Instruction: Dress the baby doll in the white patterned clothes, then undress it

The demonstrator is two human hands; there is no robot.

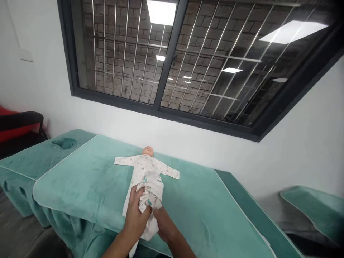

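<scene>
A baby doll lies on its back on a teal towel, head toward the wall. It wears a white printed baby suit with the sleeves spread out flat. My left hand is closed on the bunched lower part of the suit. My right hand lies under the same bunched cloth, its fingers hidden by the fabric.
The towel covers a teal massage bed below a barred window. A second teal bed stands at the right. A black and red chair is at the far left.
</scene>
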